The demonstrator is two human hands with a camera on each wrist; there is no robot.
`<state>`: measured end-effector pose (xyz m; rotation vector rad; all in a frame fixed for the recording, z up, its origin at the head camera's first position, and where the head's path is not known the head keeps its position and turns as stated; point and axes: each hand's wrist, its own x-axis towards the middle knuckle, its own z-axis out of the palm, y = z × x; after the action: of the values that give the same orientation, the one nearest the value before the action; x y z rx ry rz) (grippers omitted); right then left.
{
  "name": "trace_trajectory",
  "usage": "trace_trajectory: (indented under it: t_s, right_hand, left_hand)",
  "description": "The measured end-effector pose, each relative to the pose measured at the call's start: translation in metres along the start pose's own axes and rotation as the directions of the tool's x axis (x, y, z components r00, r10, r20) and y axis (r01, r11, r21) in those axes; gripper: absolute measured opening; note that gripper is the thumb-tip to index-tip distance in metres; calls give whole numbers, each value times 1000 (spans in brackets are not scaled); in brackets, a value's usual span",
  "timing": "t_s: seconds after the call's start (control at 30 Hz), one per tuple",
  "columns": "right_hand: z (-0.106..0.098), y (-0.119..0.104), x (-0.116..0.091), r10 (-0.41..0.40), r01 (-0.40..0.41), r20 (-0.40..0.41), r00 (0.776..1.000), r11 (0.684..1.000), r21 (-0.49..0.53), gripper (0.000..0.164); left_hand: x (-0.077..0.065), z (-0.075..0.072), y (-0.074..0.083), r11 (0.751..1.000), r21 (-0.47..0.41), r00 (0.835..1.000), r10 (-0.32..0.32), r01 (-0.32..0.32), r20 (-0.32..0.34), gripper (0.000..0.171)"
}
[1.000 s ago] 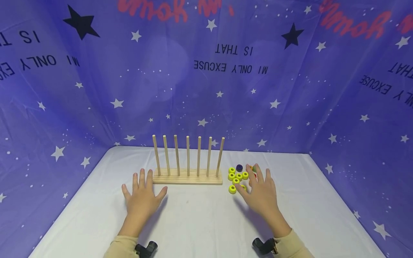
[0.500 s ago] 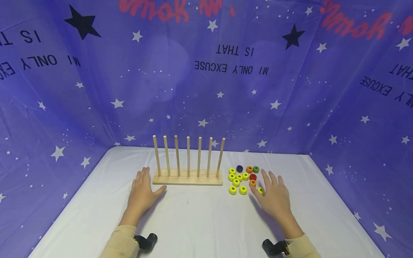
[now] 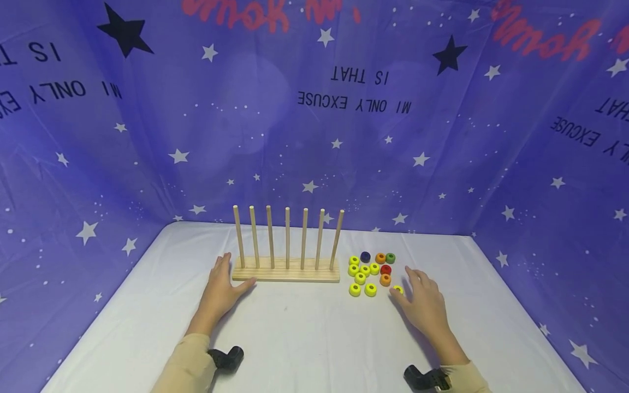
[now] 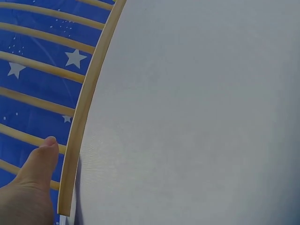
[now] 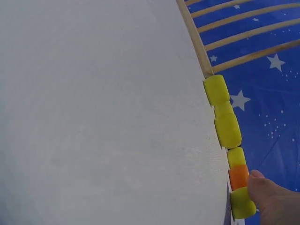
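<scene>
Thirteen beads (image 3: 365, 270), eight yellow, two orange, one each blue, green, red, lie loosely grouped just right of a seven-peg wooden rack (image 3: 286, 275), pegs bare. Left hand (image 3: 218, 295) at the rack's left end, fingers relaxed, nothing gripped; contact with the base, cannot tell. Right hand (image 3: 426, 308) beside the beads, loosely bent, holding nothing, well apart from the left. Only the head view gives the whole spread and the blue, green and red. Right wrist view: beads side-on, in line, thumb close by an orange and a yellow; touching or not, unclear. Left wrist view: thumb overlapping a peg, base edge-on. Surface: white-covered table (image 3: 304, 338), faint creases. Around it, blue-violet backdrop (image 3: 304, 147) with stars, upside-down lettering and red script. Beige sleeves (image 3: 184, 365); black wrist mounts (image 3: 228, 358) at both wrists. In the head view, right thumb partly hides the nearest yellow bead.
</scene>
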<state>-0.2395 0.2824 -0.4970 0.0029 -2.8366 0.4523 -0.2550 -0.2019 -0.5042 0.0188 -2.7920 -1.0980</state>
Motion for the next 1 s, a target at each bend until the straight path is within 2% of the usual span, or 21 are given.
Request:
trace_trajectory:
  t_s: [0.17, 0.3, 0.73, 1.0]
  right_hand:
    - [3, 4, -2, 25, -24, 55, 998, 1000, -11, 81]
    - [5, 6, -3, 13, -11, 77, 997, 1000, -24, 78]
    - [12, 13, -5, -22, 25, 59, 998, 999, -41, 67]
    - [12, 14, -4, -33, 34, 48, 998, 999, -28, 64]
  left_hand:
    - [6, 5, -1, 999, -20, 999, -40, 40, 20, 114]
    - [9, 8, -1, 998, -23, 998, -56, 57, 29, 117]
    - [14, 14, 6, 995, -26, 996, -91, 92, 25, 113]
    - [16, 13, 6, 994, -6, 994, -106, 107, 40, 117]
